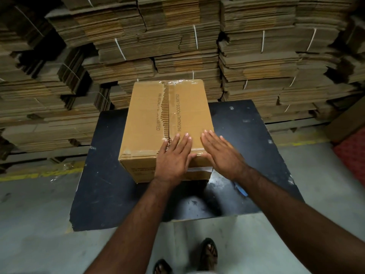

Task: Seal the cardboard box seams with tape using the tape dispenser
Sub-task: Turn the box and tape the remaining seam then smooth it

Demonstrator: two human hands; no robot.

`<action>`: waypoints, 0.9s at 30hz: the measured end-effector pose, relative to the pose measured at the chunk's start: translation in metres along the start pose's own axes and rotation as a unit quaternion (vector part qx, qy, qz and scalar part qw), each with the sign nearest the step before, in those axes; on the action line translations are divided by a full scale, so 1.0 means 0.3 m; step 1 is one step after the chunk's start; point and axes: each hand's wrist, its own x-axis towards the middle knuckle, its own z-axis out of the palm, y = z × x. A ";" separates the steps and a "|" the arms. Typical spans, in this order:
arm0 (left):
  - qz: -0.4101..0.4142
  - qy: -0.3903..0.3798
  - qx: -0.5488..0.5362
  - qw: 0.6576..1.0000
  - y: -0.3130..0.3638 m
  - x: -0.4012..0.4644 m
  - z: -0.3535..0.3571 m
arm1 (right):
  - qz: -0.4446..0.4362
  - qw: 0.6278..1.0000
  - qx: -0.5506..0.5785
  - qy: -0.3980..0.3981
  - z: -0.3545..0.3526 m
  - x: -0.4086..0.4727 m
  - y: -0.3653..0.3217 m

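Observation:
A brown cardboard box (183,113) printed "PATANJALI FOODS LIMITED" stands on a dark table (110,186). Its centre seam (168,111) runs away from me, with torn paper along the left flap and clear tape at the far edge. My left hand (173,157) lies flat with straight fingers on the box top at the near edge, next to the seam. My right hand (221,153) rests flat beside it at the near right corner. A blue object (242,189) peeks out under my right forearm; what it is cannot be told. No tape dispenser is in view.
Strapped bundles of flattened cartons (177,42) are stacked high behind and beside the table. A red mesh item (353,153) lies at the right edge. Grey floor with a yellow line (39,175) lies to the left. My sandalled feet (208,252) stand below the table's near edge.

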 end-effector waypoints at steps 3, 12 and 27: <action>0.031 -0.004 0.034 0.999 -0.016 -0.010 0.025 | -0.025 0.999 -0.015 -0.023 0.016 -0.022 0.024; 0.009 -0.014 0.021 1.000 0.048 0.008 0.013 | 0.003 0.999 0.033 -0.031 -0.016 -0.032 0.062; 0.129 -0.023 -0.167 0.977 0.128 0.035 -0.008 | 0.210 0.922 0.306 0.114 -0.005 -0.182 -0.111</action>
